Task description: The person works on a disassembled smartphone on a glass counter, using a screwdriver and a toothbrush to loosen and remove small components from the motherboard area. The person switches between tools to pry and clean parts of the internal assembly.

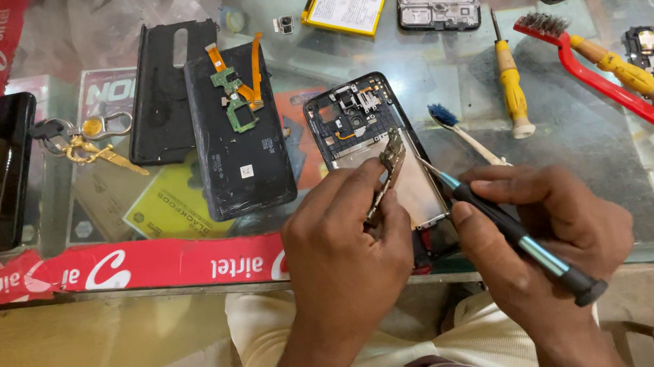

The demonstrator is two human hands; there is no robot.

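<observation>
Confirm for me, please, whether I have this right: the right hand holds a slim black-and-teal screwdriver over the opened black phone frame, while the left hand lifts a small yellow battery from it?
Not quite. In the head view the left hand lifts a small circuit board, not a battery; the yellow battery lies apart on the glass. The right hand does hold the slim black-and-teal screwdriver over the opened black phone frame.

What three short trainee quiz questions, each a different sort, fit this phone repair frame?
1. True or false: the right hand holds a screwdriver.
2. Which lies nearest the opened phone being worked on: A toothbrush, B key bunch, C loose battery?
3. What does the left hand lift from the phone?

Key: 1 true. 2 A. 3 A small circuit board.
</observation>
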